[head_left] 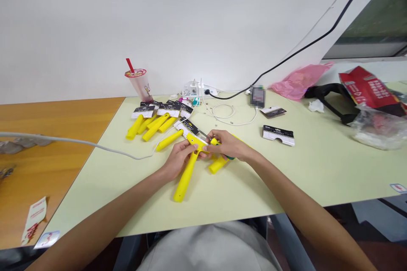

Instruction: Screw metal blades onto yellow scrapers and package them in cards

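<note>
My left hand (179, 159) grips a yellow T-shaped plastic scraper (185, 178) near its wide head, the long handle slanting toward me. In my right hand (230, 146) is a screwdriver (215, 141) with a yellow and green handle; its dark shaft points up and left, and the tip is hard to make out. The right fingers also reach the right end of the scraper head. Another yellow handle (218, 166) lies partly hidden below my right hand. Just left of my hands is a yellow scraper (169, 140) with a black-and-white card (190, 126) by its head.
Several carded yellow scrapers (155, 127) lie at back left, before a drink cup (140, 84). Loose cards (278, 135) rest at right. A power strip (199, 90), a white cable (229, 123) and small metal bits are at the back. Bags (372, 89) crowd the far right.
</note>
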